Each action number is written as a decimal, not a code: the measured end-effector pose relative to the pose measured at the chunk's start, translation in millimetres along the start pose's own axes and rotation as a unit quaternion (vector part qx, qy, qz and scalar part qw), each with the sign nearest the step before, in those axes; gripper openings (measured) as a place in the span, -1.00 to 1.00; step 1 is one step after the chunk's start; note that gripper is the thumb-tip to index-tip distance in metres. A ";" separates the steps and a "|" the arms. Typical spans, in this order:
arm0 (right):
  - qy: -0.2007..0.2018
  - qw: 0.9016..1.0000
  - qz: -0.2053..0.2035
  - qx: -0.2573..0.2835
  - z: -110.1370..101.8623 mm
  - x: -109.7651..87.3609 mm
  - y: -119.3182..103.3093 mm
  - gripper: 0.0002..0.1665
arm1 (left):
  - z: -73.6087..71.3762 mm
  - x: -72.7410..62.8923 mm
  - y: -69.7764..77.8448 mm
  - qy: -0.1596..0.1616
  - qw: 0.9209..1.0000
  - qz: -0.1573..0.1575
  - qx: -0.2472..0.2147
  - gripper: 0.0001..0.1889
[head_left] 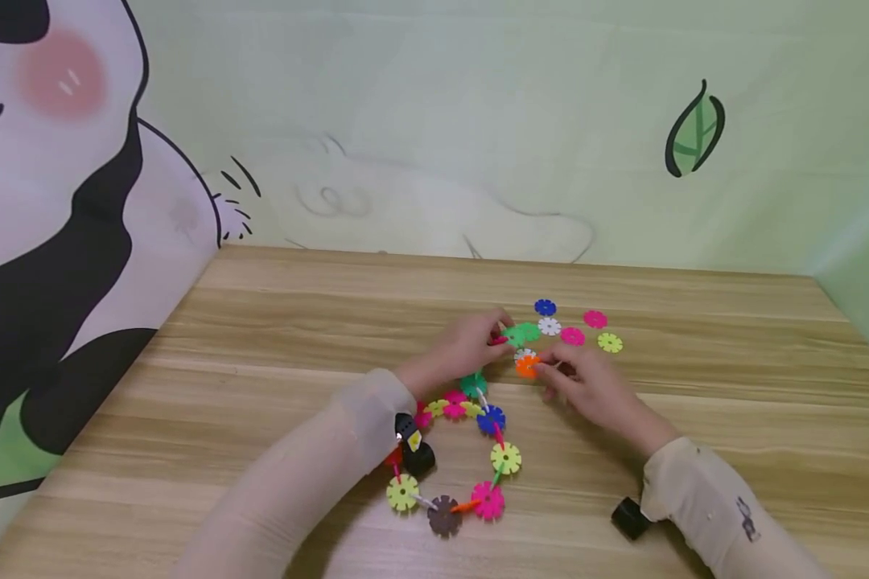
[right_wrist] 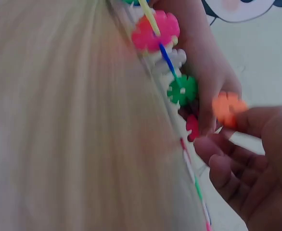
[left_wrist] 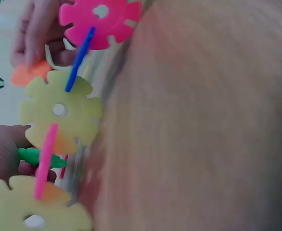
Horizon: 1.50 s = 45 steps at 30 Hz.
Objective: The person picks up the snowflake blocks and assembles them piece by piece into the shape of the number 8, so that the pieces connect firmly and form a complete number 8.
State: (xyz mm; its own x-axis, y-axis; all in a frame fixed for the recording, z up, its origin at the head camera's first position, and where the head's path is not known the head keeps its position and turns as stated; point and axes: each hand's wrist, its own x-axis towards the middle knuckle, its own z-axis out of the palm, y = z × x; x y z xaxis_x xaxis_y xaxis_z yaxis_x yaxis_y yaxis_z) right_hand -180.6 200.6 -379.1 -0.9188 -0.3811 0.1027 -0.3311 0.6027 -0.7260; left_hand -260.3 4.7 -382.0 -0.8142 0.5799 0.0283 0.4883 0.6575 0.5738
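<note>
My left hand (head_left: pixel 469 342) has curled fingers and pinches a pink notched disc (right_wrist: pixel 193 127), seen edge-on in the head view. Just beyond its fingertips are green notched discs (head_left: pixel 516 335). To the right, my right hand (head_left: pixel 590 384) grips an orange notched disc (head_left: pixel 527 367) between thumb and fingers. A white disc (head_left: pixel 523 354) shows partly behind the orange one. Below the left hand lies a chain of interlocked discs curving into a ring, including a blue disc (head_left: pixel 491 419), a yellow disc (head_left: pixel 506 458) and a brown disc (head_left: pixel 445 516). My left forearm hides part of the ring.
Past the hands lie several loose flat discs, among them a dark blue disc (head_left: pixel 545 307), a pink disc (head_left: pixel 595 319) and a yellow disc (head_left: pixel 611 342). They rest on the wood-grain table (head_left: pixel 261 322). A printed backdrop (head_left: pixel 434 104) rises behind the table's far edge.
</note>
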 end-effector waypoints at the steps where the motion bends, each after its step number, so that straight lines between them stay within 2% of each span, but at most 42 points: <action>1: -0.010 1.000 -0.020 0.010 1.3 -0.8 -1.9 -0.86 | -0.5 0.7 -1.2 0.000 1.000 -0.004 -0.006 -0.63; 4: -0.047 0.995 -0.077 0.029 6.3 -4.7 -10.1 -0.88 | -1.9 2.2 -4.3 0.006 1.000 -0.015 -0.022 -0.62; 7: -0.092 0.986 -0.134 0.036 13.1 -7.5 -18.4 -0.86 | -3.0 2.1 -5.4 0.007 0.999 -0.020 -0.032 -0.62; 11: -0.144 0.974 -0.172 0.024 19.9 -8.9 -24.6 -0.84 | -4.8 1.8 -5.0 0.005 0.999 -0.023 -0.024 -0.63; 14: -0.155 0.973 -0.170 0.001 21.0 -9.1 -27.0 -0.84 | -7.5 2.1 -4.1 -0.008 1.000 -0.029 -0.007 -0.62; 17: -0.147 0.975 -0.164 -0.020 20.7 -8.4 -28.9 -0.85 | -12.2 1.9 -3.2 -0.029 0.999 -0.033 0.000 -0.58; 26: -0.150 0.973 -0.169 -0.055 16.2 -8.7 -30.5 -0.90 | -30.7 -3.7 -1.6 -0.097 0.994 -0.029 -0.041 -0.59; 32: -0.159 0.973 -0.159 -0.058 11.4 -13.6 -26.8 -0.89 | -31.8 -8.6 -0.1 -0.128 0.991 -0.008 -0.026 -0.64; 35: -0.151 0.973 -0.165 -0.064 8.5 -15.7 -23.6 -0.90 | -33.2 -10.4 2.9 -0.139 0.990 0.003 -0.017 -0.60; 39: -0.139 0.968 -0.195 -0.074 6.2 -18.2 -19.6 -0.90 | -36.3 -11.7 6.2 -0.149 0.989 0.008 -0.010 -0.55; 42: -0.148 0.965 -0.204 -0.069 5.3 -21.3 -18.9 -0.89 | -36.9 -11.7 6.4 -0.153 0.988 0.003 -0.009 -0.53; 45: -0.162 0.965 -0.195 -0.062 4.9 -24.7 -20.1 -0.88 | -35.6 -10.7 6.9 -0.153 0.988 0.001 -0.013 -0.50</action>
State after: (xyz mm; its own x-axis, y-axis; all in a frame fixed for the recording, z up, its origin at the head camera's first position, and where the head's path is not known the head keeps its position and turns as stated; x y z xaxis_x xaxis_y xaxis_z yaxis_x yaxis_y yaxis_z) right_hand -150.2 194.5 -370.3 -0.6103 -0.7831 0.1192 -0.6801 0.4408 -0.5859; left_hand -259.4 -14.2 -349.3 -0.6785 0.7018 -0.2171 0.4784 0.6464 0.5943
